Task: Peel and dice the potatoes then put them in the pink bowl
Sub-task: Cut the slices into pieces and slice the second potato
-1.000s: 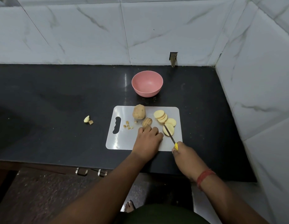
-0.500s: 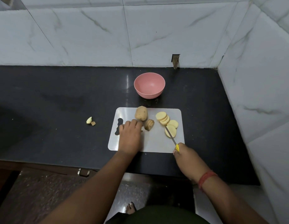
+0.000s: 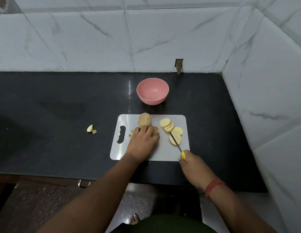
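While the left hand (image 3: 143, 142) lies over a potato end piece (image 3: 156, 131) on the cutting board (image 3: 163, 153), fingers bent round it, the right hand (image 3: 192, 165) grips a yellow-handled knife (image 3: 177, 145), blade pointing over the potato slices (image 3: 171, 130). Just beyond the left fingertips sits a whole unpeeled potato (image 3: 144, 119); farther beyond, the pink bowl (image 3: 152, 91) stands on the bench (image 3: 62, 98). Well left of the left hand lie two scraps (image 3: 91, 128).

A home kitchen: a black stone counter (image 3: 62, 101) runs into a corner of white marble-patterned wall tiles (image 3: 163, 34). On the counter lies a white plastic cutting board (image 3: 163, 153) carrying a whole potato (image 3: 144, 119) and potato slices (image 3: 171, 130); a pink bowl (image 3: 152, 90) stands just behind the board. Cabinet handles (image 3: 84, 183) show under the counter's front edge.
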The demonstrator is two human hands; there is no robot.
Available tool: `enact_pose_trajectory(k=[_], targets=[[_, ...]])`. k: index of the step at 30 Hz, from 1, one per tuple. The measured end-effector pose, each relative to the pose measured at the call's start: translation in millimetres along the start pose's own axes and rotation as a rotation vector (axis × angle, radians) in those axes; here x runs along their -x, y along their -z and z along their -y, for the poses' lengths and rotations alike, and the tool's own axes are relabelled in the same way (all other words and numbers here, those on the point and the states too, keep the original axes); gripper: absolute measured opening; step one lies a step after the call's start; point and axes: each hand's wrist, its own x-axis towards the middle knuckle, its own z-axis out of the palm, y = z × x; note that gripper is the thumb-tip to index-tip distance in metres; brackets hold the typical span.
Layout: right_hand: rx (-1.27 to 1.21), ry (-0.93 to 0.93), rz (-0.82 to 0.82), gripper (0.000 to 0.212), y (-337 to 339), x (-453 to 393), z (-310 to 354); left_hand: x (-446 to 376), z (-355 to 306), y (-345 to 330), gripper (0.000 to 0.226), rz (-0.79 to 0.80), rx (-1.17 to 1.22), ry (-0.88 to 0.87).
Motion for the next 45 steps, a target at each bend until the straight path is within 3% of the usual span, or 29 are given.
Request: enact_pose_trajectory(k=[7,13,19,29,34,45], targets=[[0.015,0.007,-0.002,0.02,2,0,1,9,-11,-6,0.014,0.02,0.035,-0.01],[0.003,-0.003,0.019,0.02,0,-3,1,7,-25,-1,0.017,0.042,0.195,0.078],[-0.008,-0.032,0.052,0.02,1,-5,2,-1,-29,17,0.051,0.169,0.404,0.274],[-0.022,-0.084,0.144,0.017,-12,-10,16,0,-16,16,0.057,0.275,0.477,0.239],[0.075,-0.08,0.142,0.003,-18,-21,25,-5,-17,19,0.056,0.292,0.471,0.257],[0.192,-0.068,0.119,0.018,-23,-24,34,-9,-20,19,0.053,0.303,0.449,0.287]])
